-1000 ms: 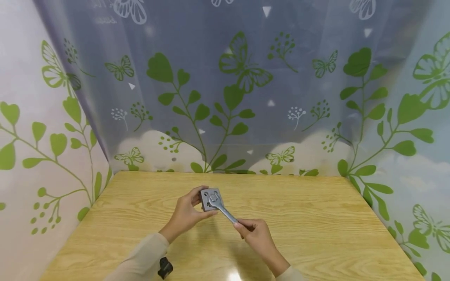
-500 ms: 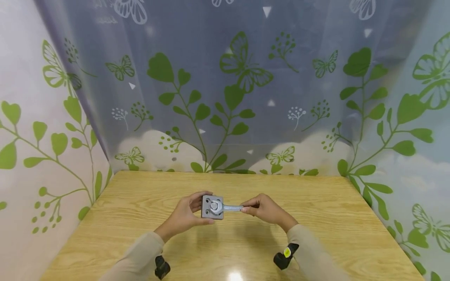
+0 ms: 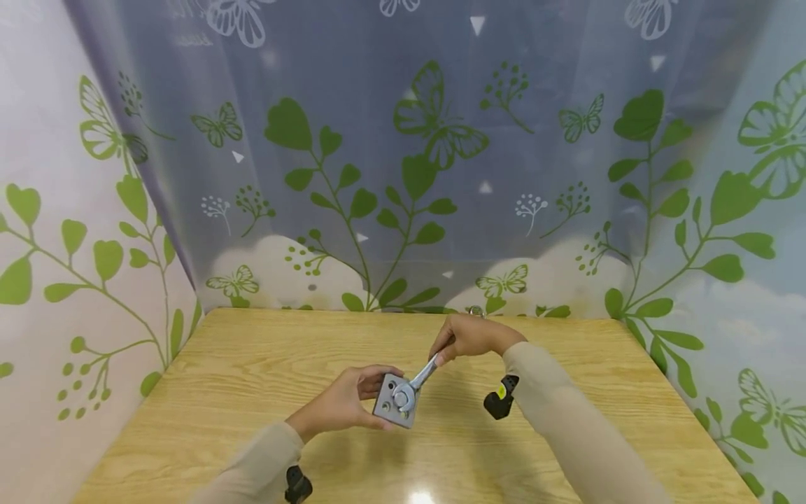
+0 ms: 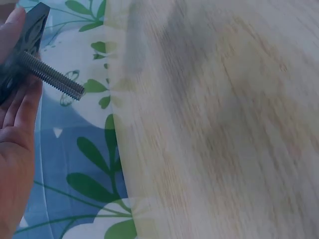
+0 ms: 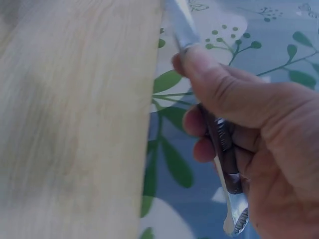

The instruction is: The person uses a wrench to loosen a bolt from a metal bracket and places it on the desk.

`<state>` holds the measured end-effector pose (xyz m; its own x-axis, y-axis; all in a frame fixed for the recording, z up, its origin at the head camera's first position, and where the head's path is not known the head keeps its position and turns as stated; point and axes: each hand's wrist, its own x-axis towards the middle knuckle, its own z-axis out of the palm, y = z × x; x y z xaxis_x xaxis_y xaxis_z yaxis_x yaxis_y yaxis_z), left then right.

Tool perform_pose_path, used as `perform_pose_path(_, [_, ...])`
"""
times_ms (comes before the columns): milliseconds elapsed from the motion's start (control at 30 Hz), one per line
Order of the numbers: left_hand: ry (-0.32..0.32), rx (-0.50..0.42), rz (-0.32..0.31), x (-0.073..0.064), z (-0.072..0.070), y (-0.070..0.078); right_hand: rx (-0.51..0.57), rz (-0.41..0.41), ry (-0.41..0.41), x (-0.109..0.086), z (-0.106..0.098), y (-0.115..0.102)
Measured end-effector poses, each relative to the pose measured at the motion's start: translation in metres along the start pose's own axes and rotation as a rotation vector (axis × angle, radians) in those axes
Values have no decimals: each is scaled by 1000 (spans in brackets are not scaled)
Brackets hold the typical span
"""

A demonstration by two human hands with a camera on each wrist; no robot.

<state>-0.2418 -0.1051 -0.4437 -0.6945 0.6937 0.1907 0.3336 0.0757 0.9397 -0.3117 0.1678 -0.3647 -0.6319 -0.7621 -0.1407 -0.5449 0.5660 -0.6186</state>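
My left hand (image 3: 346,402) holds a square grey metal block (image 3: 381,411) by its edges, above the table. Several round holes show in the block's face. The bolt's head (image 3: 401,398) stands in the middle of that face, and in the left wrist view its threaded shank (image 4: 55,77) sticks out of the other side. A silver wrench (image 3: 424,374) has one end around the bolt head. Its handle slants up and right into my right hand (image 3: 469,334), whose fingers and thumb grip it. The toothed far end (image 5: 239,219) pokes out past the palm in the right wrist view.
The wood-grain table (image 3: 264,343) lies beneath both hands. A printed curtain (image 3: 352,168) with leaves and butterflies rises along its back edge and sides. Small black cameras hang by the left wrist (image 3: 297,484) and right wrist (image 3: 500,397).
The wrench handle has swung from lower right, through level, to upper right, with my right hand moving up and away. My left hand and the block have shifted slightly right and nearer.
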Motion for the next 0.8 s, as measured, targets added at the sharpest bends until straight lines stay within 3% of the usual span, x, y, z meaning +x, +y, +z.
perform_pose_path(233, [-34,4,-11,4,7,-1,-121,74,-27,4,-11,-17])
perform_pose_path(467, [-19,6,-27,5,9,-3,-121,65,-13,-1,-8,-8])
perform_pose_path(567, [32,13,-17,4,8,-4,-98,52,21,-8,-6,0])
perform_pose_path(800, [263,59,-15,2,5,-7,25,32,180,-36,7,19])
